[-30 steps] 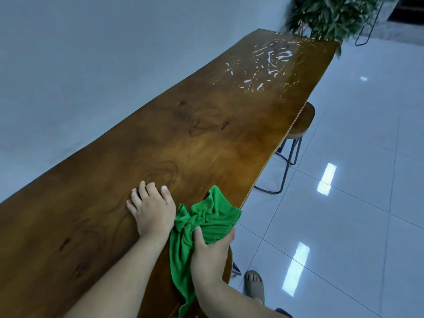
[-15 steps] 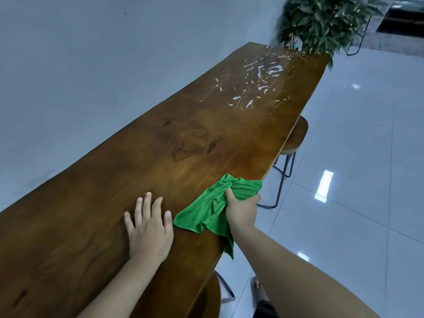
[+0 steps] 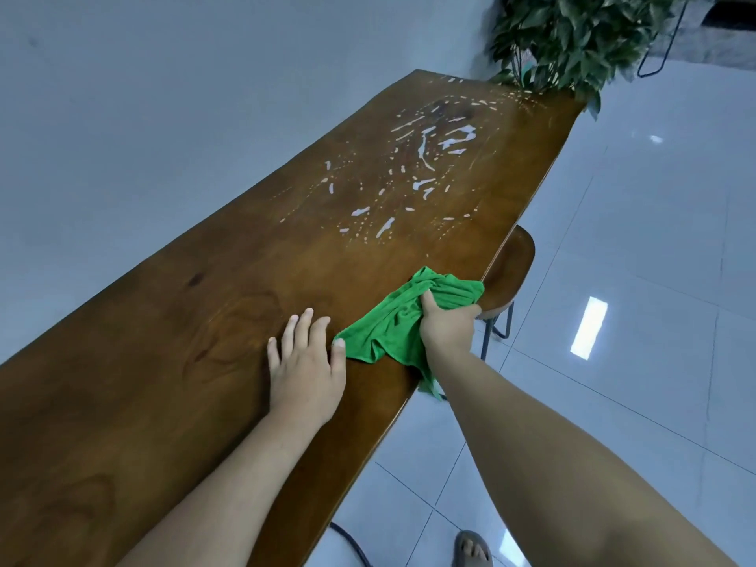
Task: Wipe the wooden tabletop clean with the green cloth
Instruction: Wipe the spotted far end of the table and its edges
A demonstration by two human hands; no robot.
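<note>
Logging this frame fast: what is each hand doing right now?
Left hand: open, flat on the wooden tabletop, holding nothing.
Right hand: closed on the green cloth.

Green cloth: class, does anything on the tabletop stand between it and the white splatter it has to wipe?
Nothing visible does. The green cloth, gripped by the right hand, lies near the table's right edge; only bare wooden tabletop separates it from the white splatter farther along. The left hand rests flat beside it.
</note>
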